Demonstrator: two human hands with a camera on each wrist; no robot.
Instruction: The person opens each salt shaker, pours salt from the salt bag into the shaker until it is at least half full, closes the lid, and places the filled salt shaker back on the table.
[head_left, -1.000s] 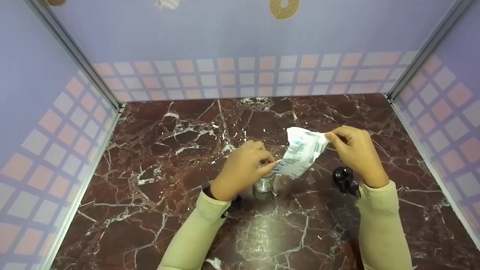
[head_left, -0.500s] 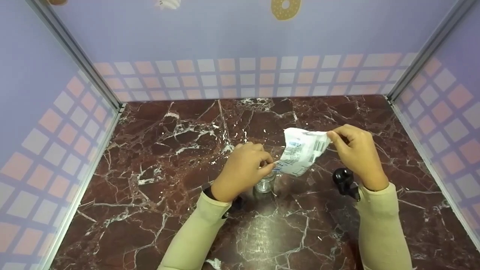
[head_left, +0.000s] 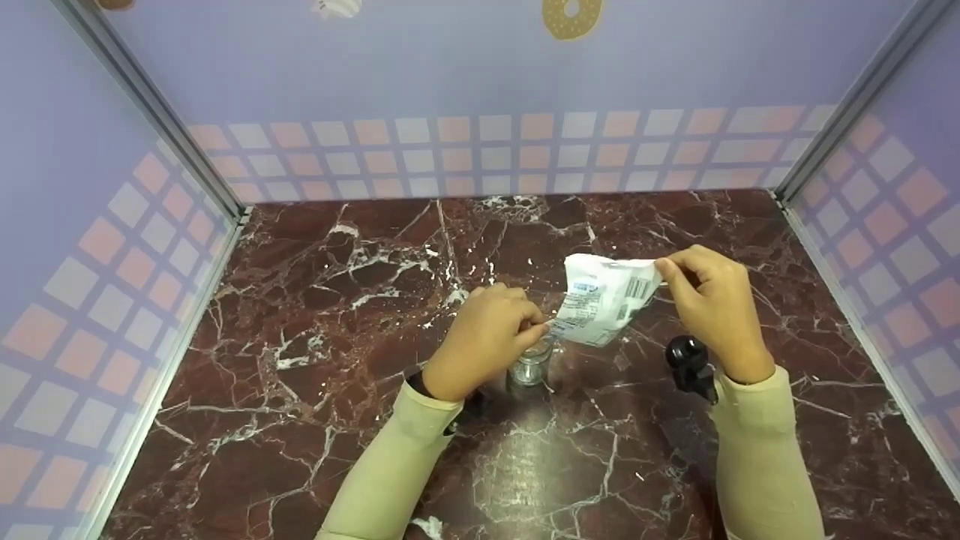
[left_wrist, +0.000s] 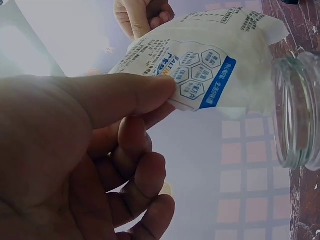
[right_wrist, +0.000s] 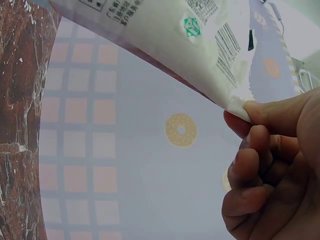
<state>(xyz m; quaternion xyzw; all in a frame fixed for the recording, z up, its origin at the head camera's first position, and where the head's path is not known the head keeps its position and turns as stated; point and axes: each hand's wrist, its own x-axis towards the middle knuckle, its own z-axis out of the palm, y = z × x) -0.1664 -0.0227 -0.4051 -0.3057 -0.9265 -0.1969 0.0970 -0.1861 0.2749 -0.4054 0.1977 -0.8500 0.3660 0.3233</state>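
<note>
A white printed salt bag [head_left: 604,296] is stretched between my two hands, tilted with its lower end over a small glass jar [head_left: 530,370]. My left hand [head_left: 487,337] pinches one corner of the bag between thumb and forefinger, close above the jar. The opposite upper corner is pinched by my right hand [head_left: 709,296]. A ragged torn edge runs up from that corner in the right wrist view. In the left wrist view the jar's round mouth [left_wrist: 295,112] lies just beside the bag's lower end, with no lid on it. The jar stands upright on the table, partly hidden by the left hand.
White crumbs [head_left: 491,268] lie scattered on the dark red marbled table [head_left: 315,450] behind the left hand. A black round-headed object [head_left: 686,356] is at the right wrist. Patterned panels [head_left: 480,142] enclose the table at the back and both sides.
The bag has lifted slightly at its lower edge and flattened out, its face turning a little more to the camera. My right hand has risen very slightly; both grips are unchanged.
</note>
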